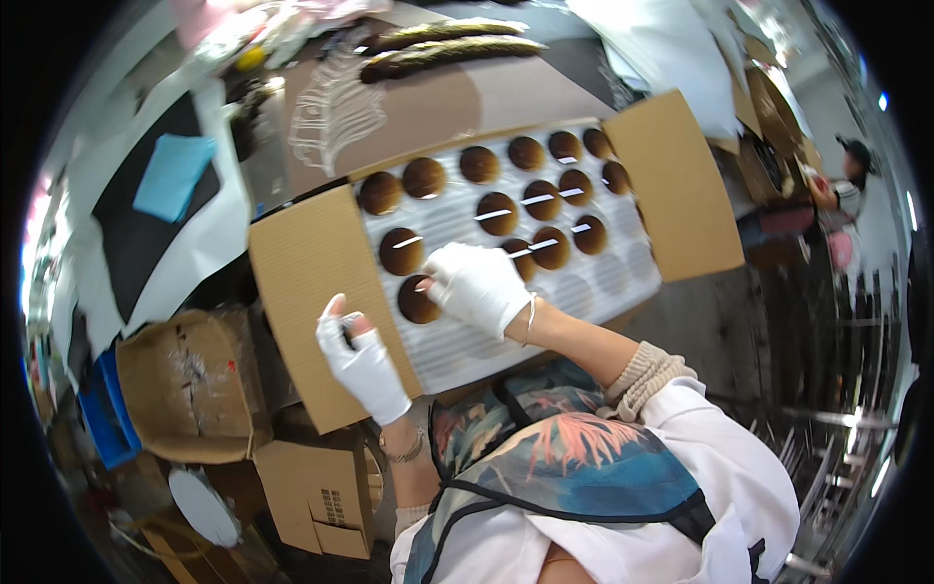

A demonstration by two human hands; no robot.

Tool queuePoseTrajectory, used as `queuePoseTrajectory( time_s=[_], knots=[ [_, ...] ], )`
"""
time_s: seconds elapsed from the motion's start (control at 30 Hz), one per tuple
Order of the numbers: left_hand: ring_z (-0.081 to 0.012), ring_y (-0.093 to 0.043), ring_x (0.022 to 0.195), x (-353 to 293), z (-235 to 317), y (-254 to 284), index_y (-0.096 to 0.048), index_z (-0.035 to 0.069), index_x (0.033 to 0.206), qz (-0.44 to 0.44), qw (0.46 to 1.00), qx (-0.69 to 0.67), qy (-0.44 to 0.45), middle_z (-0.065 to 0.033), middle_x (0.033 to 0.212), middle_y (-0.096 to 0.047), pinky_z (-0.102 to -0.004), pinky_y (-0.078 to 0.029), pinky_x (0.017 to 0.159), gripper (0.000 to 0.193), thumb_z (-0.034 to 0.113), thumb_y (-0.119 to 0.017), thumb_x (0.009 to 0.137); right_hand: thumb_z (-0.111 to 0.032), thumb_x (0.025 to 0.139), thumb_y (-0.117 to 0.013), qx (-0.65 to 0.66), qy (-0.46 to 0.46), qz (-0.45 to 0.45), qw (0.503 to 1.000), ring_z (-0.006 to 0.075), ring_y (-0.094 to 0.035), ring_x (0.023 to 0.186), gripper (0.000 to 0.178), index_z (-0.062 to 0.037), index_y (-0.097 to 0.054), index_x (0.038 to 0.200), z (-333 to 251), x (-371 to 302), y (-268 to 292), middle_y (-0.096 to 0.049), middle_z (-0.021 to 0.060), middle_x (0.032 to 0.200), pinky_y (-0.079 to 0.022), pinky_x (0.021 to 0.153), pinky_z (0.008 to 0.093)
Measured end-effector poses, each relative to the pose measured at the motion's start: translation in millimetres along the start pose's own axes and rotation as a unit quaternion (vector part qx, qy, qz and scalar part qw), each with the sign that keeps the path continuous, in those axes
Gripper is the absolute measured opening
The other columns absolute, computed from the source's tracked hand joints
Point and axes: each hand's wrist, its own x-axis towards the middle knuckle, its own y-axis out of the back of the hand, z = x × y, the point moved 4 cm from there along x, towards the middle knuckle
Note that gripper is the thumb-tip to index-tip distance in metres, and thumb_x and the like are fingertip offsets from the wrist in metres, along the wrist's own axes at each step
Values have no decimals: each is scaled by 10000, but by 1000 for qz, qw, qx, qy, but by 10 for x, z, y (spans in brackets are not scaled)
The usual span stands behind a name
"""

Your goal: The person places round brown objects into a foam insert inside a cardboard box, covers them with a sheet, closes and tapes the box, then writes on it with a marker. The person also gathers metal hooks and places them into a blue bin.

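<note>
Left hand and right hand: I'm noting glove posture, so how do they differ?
The left hand is over the left carton flap, while the right hand is over the brown discs. The left hand points toward the picture's top; the right hand points leftward. Both are white-gloved.

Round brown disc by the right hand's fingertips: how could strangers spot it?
Find the open brown cardboard box with the white layer inside. Three glossy brown discs line that layer's left side. The wanted disc is the lowest, set apart by the white-gloved right hand at its edge.
</note>
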Motion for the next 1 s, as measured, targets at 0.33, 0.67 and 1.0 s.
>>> queuePoseTrajectory(
  time_s=[0.33,0.67,1.0],
  knots=[
    [-306,-640,1181,-739,224,-827,-598,94,1214,-87,750,-462,465,-117,1319,-634,-489,-544,970,423,426,-359,1106,-412,889,-695,113,-55,-148,981,327,-682,880,331,-82,-702,877,257,-865,335,-665,127,914,-554,742,453],
    [-312,-600,1240,-840,376,-991,-553,102,1278,-167,824,-379,386,-139,1378,-592,-445,-598,851,314,313,-518,1048,-252,861,-719,166,-93,-21,982,292,-668,755,148,-112,-694,821,537,-1074,417,-636,62,789,-536,658,416],
    [-361,-572,1302,-833,488,-931,-537,48,1329,-137,822,-440,336,-199,1426,-567,-545,-504,1068,383,326,-460,1077,-212,819,-709,195,-57,-76,976,298,-671,726,117,-104,-682,783,485,-944,355,-642,83,769,-529,644,428]
  ],
)
